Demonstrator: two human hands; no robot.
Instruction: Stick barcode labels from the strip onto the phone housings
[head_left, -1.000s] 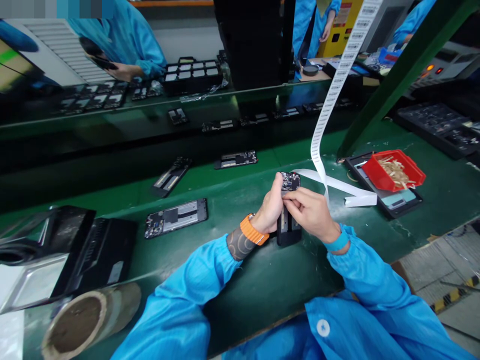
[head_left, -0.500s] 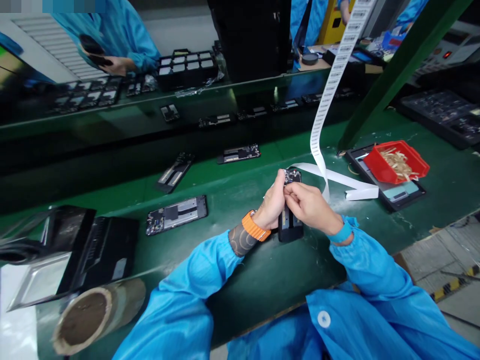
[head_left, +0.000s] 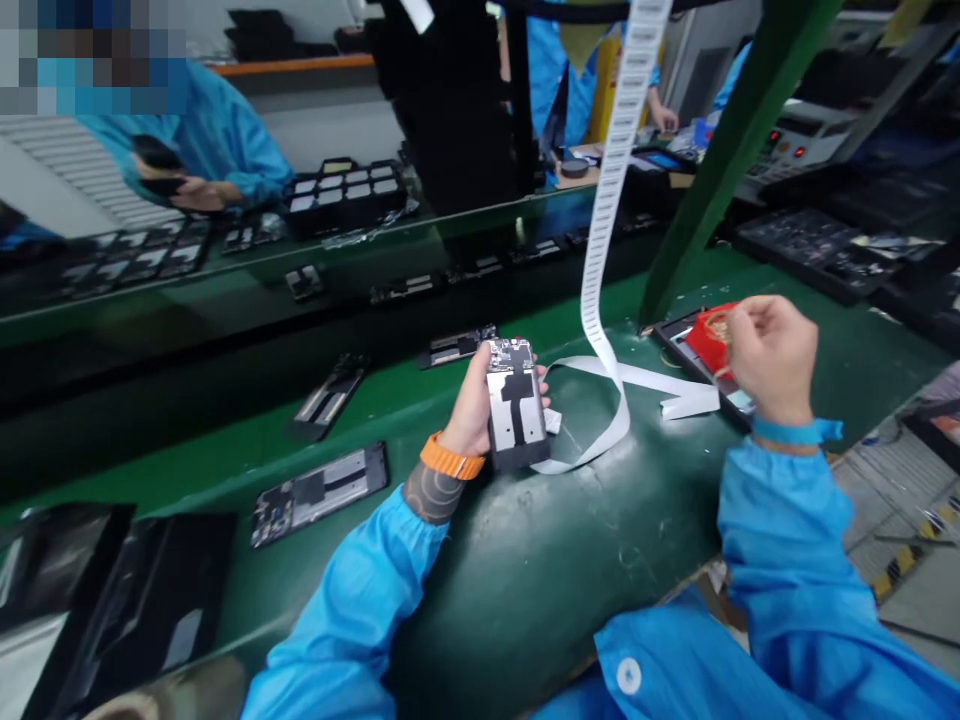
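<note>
My left hand (head_left: 471, 405) is closed around an opened phone body (head_left: 505, 425), held up with its circuit board at the top and a silver plate below. My right hand (head_left: 778, 355) is raised beside a red bin (head_left: 702, 345), which it partly covers. Its fingers are curled together, and whatever they pinch is hidden. Pale thin strips (head_left: 721, 328) lie in the bin. A white strip of barcode labels (head_left: 604, 215) hangs down and loops on the bench behind the phone body.
Another opened phone (head_left: 322, 492) lies on the green bench (head_left: 585, 570) at left, with more bodies behind it. A green post (head_left: 739, 150) slants up at right. Across the raised shelf, a person in blue (head_left: 225, 130) holds a dark object near a phone tray (head_left: 352, 205).
My right hand has left the phone body and moved right to the red bin. My left hand still holds the body, whose silver plate is now uncovered. The view has shifted.
</note>
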